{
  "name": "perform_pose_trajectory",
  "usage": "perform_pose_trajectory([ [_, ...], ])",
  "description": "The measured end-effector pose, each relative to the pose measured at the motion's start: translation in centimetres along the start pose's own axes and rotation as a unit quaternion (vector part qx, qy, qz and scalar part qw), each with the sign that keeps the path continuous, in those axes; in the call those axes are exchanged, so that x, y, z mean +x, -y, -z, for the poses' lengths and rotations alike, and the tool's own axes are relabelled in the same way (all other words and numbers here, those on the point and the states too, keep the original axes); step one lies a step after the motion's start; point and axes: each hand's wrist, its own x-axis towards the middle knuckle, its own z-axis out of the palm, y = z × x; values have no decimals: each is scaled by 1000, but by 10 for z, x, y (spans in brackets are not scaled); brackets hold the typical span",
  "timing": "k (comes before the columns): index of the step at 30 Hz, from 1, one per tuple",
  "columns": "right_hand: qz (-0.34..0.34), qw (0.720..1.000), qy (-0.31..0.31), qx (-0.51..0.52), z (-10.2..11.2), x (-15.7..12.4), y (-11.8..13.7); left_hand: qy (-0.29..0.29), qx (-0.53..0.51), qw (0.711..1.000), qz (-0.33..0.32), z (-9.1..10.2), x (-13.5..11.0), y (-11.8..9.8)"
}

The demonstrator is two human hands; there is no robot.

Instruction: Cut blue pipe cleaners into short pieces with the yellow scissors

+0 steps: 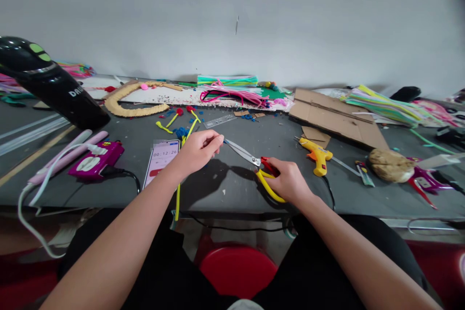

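My left hand [198,150] is closed in a pinch above the grey table [232,184], its fingertips right at the tips of the scissors [250,157]. A long yellow pipe cleaner [178,193] runs down from under that hand past the table's front edge; whether the fingers pinch it I cannot tell. My right hand [286,181] grips the yellow and red handles of the scissors, whose blades point up-left toward the left fingertips and look nearly shut.
A phone [162,162] showing a timer lies left of my left hand. A yellow glue gun [317,155], cardboard pieces [334,116], pipe-cleaner bundles [227,88], a purple power strip [96,159], a black device [47,82] and a red stool [238,269] surround the spot.
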Motion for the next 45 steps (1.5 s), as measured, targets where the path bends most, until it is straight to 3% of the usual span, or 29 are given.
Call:
perform_pose_trajectory([
  [11, -28, 998, -2, 54, 3, 0, 5, -9, -10, 1000, -2, -1, 1, -1],
  [45, -11, 1000, 11, 17, 2, 1, 4, -7, 15, 1000, -12, -3, 1, 2],
])
